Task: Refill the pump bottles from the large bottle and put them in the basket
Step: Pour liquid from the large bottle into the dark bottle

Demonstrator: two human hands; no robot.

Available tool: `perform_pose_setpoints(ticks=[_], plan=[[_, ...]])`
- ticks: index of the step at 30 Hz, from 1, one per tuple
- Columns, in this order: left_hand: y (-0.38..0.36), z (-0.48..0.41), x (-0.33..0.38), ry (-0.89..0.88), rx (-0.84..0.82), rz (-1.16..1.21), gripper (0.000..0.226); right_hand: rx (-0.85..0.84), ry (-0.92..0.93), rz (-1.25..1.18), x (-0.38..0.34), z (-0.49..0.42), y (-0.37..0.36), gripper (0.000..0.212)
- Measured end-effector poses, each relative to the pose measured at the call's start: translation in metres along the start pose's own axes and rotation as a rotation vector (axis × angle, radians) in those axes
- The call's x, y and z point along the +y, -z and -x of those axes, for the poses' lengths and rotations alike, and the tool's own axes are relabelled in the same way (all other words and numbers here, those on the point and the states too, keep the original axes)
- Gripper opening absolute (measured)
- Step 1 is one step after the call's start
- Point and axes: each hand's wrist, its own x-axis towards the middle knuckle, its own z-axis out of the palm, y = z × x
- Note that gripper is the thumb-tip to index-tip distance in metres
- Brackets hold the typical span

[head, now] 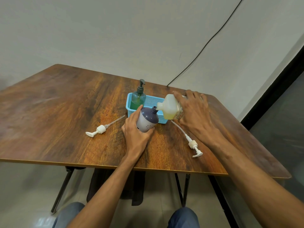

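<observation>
Head view: left hand (136, 134) grasping purple bottle (148, 120), tilted, on table (65, 112) before basket (153, 102). Right hand (194, 112) grasping large bottle (169, 106), tipped, spout at purple neck. Green bottle (138, 96) already in basket. Risk: spill from narrow neck, misaligned spout

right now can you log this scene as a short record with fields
left hand: grips the round grey-and-white pump bottle, pump off, tilted
right hand: tips the large translucent bottle of yellow liquid, its mouth at the grey bottle's neck
basket: light blue plastic basket holds the green pump bottle, upright
loose parts: two white pump heads lying on the wooden table
</observation>
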Motion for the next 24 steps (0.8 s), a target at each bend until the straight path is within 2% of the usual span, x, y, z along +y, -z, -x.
perform_pose_setpoints(ticks=[18, 24], plan=[[0.0000, 0.0001, -0.0027, 0.014, -0.017, -0.010, 0.087, -0.047, 0.002, 0.014, -0.0018, 0.0004, 0.0067, 0.096], [0.0011, 0.0000, -0.0009, 0.016, -0.015, -0.003, 0.087, -0.012, 0.015, 0.027, -0.0021, 0.0002, 0.0061, 0.094]])
